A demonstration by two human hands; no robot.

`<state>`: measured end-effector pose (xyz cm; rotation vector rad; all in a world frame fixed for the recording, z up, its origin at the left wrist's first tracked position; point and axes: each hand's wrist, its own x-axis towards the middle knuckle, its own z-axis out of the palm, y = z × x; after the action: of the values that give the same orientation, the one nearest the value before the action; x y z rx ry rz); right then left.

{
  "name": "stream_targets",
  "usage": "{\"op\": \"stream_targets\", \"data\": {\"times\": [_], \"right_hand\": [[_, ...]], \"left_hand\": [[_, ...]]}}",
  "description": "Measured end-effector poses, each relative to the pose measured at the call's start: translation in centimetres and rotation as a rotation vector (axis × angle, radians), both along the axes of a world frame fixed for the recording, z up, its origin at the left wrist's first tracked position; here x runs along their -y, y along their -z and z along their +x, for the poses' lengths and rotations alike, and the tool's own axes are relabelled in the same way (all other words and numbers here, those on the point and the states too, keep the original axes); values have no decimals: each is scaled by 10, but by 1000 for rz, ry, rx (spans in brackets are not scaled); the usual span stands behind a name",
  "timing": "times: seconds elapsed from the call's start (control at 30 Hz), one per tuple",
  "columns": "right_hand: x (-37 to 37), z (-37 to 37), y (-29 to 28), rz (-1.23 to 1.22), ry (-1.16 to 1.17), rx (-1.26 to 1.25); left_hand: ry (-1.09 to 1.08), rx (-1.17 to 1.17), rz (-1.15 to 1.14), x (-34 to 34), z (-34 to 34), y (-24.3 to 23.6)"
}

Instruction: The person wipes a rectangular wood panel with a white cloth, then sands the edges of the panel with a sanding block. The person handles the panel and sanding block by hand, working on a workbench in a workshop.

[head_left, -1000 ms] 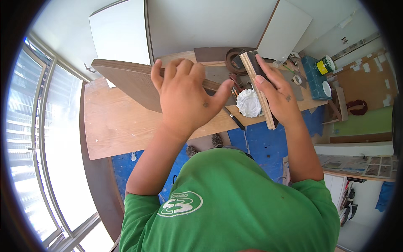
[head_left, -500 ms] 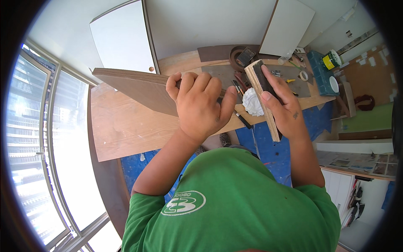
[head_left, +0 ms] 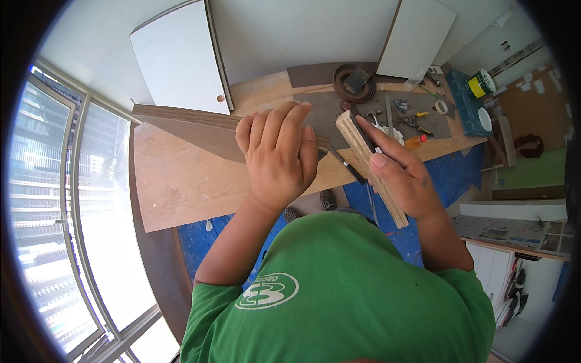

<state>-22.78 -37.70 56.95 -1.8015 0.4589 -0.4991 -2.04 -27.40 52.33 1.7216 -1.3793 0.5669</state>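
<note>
My left hand (head_left: 275, 151) is closed over the end of a brown laminated board (head_left: 193, 130), fingers across its top edge. That board stretches away to the left above the workbench (head_left: 175, 187). In my right hand (head_left: 405, 181) is a long plywood block (head_left: 372, 169) with a dark face, tilted and held in the air apart from the board. My thumb rests on its near side; the other fingers lie along the dark face. Just beyond my left hand, a black-handled tool (head_left: 354, 172) lies at the bench edge. White crumpled material (head_left: 396, 133) shows partly behind the block.
Pliers (head_left: 416, 121), a tape roll (head_left: 441, 107), an orange bottle (head_left: 416, 141) and a coiled brown strip (head_left: 347, 91) lie on the bench. Two white panels (head_left: 175, 54) (head_left: 414, 39) lean on the wall. Blue sheeting (head_left: 448, 172) covers the floor; a teal case (head_left: 466, 106) stands right.
The plywood block in my right hand has moved nearer and slightly left, tilting more. My left hand has shifted slightly left, still on the board. The orange bottle and pliers now show more fully.
</note>
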Motion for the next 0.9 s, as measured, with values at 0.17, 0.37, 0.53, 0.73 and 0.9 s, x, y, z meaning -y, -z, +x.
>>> {"op": "stream_targets", "data": {"times": [0.17, 0.37, 0.53, 0.73, 0.9], "right_hand": [[7, 21, -5, 9, -117, -116], [33, 46, -24, 189, -221, -311], [31, 35, -44, 204, -283, -379], [43, 79, 11, 340, -116, -414], [59, 42, 50, 474, 44, -380]], "left_hand": [[-28, 11, -36, -2, -1, 7], [-23, -6, -87, -7, -5, 14], [-13, -37, -128, -6, -6, 19], [1, -11, -174, -7, -3, 20], [35, 102, -7, -12, 9, 18]]}}
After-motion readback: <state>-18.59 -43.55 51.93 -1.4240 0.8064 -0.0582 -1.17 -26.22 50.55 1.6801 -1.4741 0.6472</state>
